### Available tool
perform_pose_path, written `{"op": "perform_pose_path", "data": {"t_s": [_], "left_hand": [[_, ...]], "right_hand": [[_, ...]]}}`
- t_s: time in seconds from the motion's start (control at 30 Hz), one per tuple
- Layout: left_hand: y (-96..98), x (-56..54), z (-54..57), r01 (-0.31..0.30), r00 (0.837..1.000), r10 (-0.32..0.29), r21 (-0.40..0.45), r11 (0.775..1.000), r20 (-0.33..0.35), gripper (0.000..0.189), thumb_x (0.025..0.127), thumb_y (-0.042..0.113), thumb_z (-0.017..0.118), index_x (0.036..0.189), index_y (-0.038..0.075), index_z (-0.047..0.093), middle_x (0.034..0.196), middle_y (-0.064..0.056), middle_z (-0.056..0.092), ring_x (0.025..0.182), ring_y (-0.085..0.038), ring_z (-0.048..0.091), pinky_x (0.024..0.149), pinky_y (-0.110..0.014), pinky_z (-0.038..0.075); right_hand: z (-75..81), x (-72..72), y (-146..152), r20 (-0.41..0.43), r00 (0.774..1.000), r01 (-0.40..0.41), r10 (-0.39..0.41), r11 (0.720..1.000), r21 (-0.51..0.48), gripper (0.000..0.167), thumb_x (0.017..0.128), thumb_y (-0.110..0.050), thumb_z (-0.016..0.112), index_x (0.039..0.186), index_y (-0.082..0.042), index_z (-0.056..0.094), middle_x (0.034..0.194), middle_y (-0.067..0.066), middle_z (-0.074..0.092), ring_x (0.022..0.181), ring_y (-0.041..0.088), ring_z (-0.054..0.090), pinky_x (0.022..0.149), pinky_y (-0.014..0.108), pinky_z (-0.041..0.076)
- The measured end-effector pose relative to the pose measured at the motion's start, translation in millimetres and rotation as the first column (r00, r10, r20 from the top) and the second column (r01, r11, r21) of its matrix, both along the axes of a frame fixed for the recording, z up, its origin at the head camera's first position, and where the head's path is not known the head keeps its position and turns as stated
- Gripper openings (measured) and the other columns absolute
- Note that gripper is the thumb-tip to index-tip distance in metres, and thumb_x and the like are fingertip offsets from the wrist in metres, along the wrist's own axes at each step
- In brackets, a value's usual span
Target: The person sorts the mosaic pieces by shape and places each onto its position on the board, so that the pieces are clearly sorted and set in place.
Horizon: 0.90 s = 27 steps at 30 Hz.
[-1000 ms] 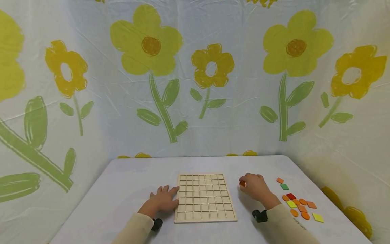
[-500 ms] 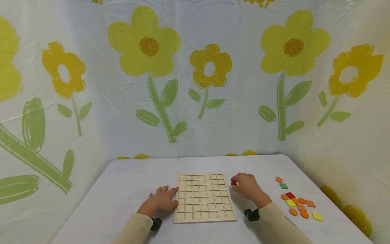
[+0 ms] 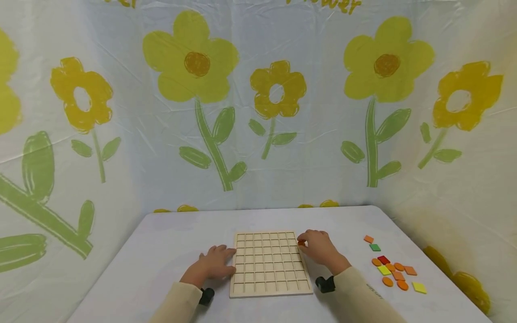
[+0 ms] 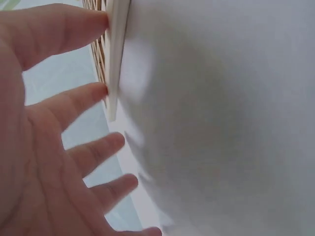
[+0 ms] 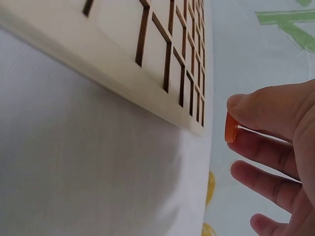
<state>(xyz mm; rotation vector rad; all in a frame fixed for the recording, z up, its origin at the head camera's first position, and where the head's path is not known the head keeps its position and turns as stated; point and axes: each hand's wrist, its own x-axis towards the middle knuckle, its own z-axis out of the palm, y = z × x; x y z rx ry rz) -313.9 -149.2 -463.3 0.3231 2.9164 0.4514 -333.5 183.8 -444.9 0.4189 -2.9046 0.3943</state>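
Note:
A square wooden board (image 3: 271, 295) with a grid of shallow square cells lies flat on the table. My left hand (image 3: 212, 264) is spread at the board's left side, its thumb and index fingertips right at the edge, as the left wrist view also shows. Between thumb and index finger, my right hand (image 3: 322, 249) pinches a small orange piece (image 5: 231, 129), seen edge-on in the right wrist view. That hand is close by the board's right edge, towards the far corner. The cells in sight hold no pieces.
To the right lie loose flat pieces: several orange rounds (image 3: 387, 281), orange squares (image 3: 410, 270), two yellow squares (image 3: 419, 287), a red square (image 3: 383, 259) and a green square (image 3: 375, 247). A flower-printed cloth (image 3: 315, 175) hangs behind the white table (image 3: 181, 229).
My right hand has moved left with the orange piece, from over the table to the board's right edge. The left hand stays at the board's left edge.

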Motion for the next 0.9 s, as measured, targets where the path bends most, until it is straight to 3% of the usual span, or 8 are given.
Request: {"op": "perform_pose_path", "data": {"t_s": [0.33, 0.6, 0.9], "left_hand": [[-4.1, 2.9, 1.2, 0.036, 0.999, -0.039, 0.093, 0.995, 0.027, 0.067, 0.080, 0.040, 0.066, 0.142, 0.022, 0.049, 0.152, -0.014, 0.039, 0.142, -0.046, 0.027, 0.105, -0.077, 0.017], [-6.0, 4.2, 1.8, 0.054, 0.997, -0.060, 0.103, 0.993, 0.052, 0.077, 0.071, 0.039, 0.070, 0.143, 0.021, 0.049, 0.152, -0.014, 0.039, 0.143, -0.046, 0.025, 0.106, -0.077, 0.013], [-10.4, 3.2, 4.6, 0.062, 0.994, -0.071, 0.102, 0.993, 0.086, 0.079, 0.073, 0.043, 0.075, 0.144, 0.022, 0.047, 0.154, -0.014, 0.037, 0.145, -0.046, 0.023, 0.107, -0.076, 0.012]], "right_hand": [[1.6, -0.3, -15, 0.016, 0.999, -0.030, 0.030, 0.999, -0.011, 0.021, 0.087, -0.019, 0.071, 0.107, -0.011, 0.073, 0.097, 0.000, 0.070, 0.099, 0.024, 0.065, 0.098, 0.057, 0.041], [-8.2, -11.4, -18, 0.062, 0.998, -0.011, 0.011, 1.000, -0.001, 0.020, 0.088, -0.022, 0.071, 0.106, -0.013, 0.074, 0.098, 0.000, 0.070, 0.097, 0.023, 0.065, 0.098, 0.056, 0.040], [-15.7, -17.6, -20, 0.061, 0.998, -0.010, 0.007, 0.999, 0.053, 0.021, 0.088, -0.023, 0.071, 0.106, -0.014, 0.073, 0.103, 0.002, 0.071, 0.097, 0.024, 0.065, 0.101, 0.059, 0.036]]}}
